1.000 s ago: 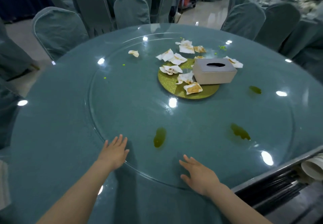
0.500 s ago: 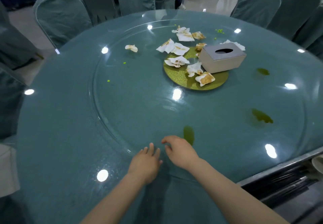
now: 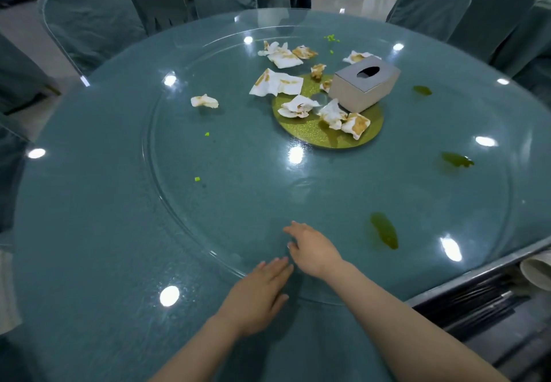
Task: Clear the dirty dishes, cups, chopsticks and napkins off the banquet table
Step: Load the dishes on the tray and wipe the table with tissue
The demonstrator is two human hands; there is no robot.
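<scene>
Several crumpled, stained napkins (image 3: 275, 83) lie around the middle of the round glass turntable (image 3: 238, 191), some on a gold disc (image 3: 310, 134) beside a grey tissue box (image 3: 365, 83). One napkin (image 3: 204, 101) lies apart to the left. My left hand (image 3: 259, 289) rests flat at the turntable's near rim, fingers straight. My right hand (image 3: 313, 249) lies on the glass just beyond it, fingers relaxed, holding nothing. Green sauce smears (image 3: 384, 229) and small green bits (image 3: 197, 178) mark the glass.
Teal-covered chairs (image 3: 89, 21) ring the teal table (image 3: 74, 232) at the far side. At the right edge a metal cart rail (image 3: 477, 268) holds dark chopsticks (image 3: 465, 298) and a white dish rim (image 3: 536, 268).
Both hands have come together from apart and shifted left along the near rim. The turntable has turned clockwise: the sauce smears swung toward my left, the napkins and tissue box at the centre rotated.
</scene>
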